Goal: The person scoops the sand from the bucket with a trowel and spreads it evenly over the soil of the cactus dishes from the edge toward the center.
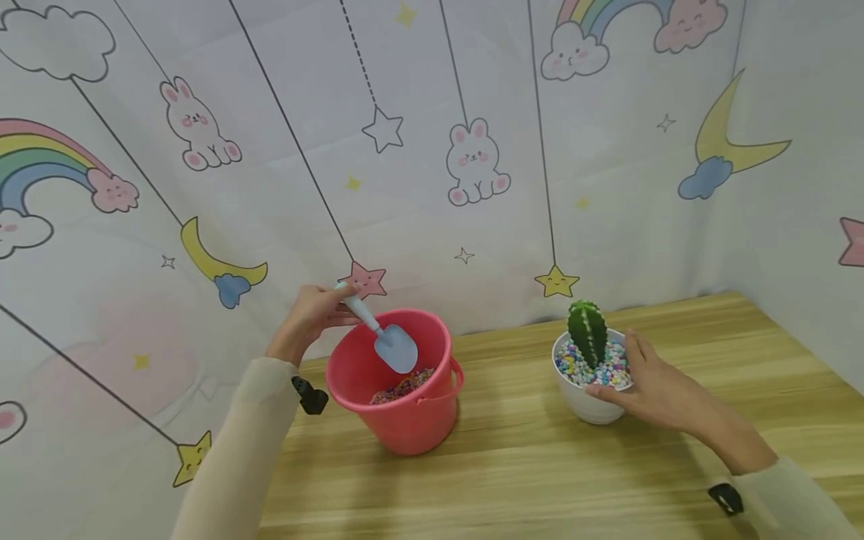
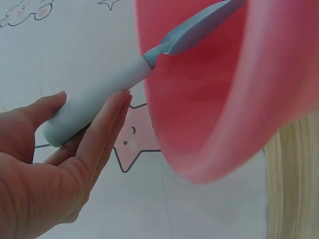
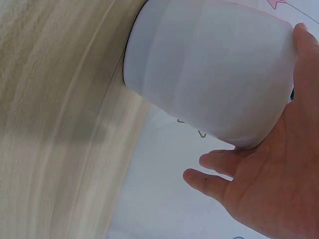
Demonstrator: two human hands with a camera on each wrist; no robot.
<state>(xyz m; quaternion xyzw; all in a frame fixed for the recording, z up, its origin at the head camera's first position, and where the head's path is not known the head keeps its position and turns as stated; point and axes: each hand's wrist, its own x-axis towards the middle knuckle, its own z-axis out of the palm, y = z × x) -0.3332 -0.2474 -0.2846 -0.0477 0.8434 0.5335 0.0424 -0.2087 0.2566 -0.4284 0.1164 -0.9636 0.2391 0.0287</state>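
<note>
My left hand holds a light blue toy trowel by its handle, thumb on one side and fingers on the other. The trowel's blade points down inside the mouth of a pink bucket, above small multicoloured bits lying low in it. At the right, my right hand grips the rim of a white flowerpot, thumb at the front and fingers at the far side. A green cactus rises from the pastel beads that fill the pot.
Bucket and pot stand apart on a wood-grain table. Behind the table hangs a white cloth printed with rabbits, stars, moons and rainbows. The bucket's handle hangs on its right side.
</note>
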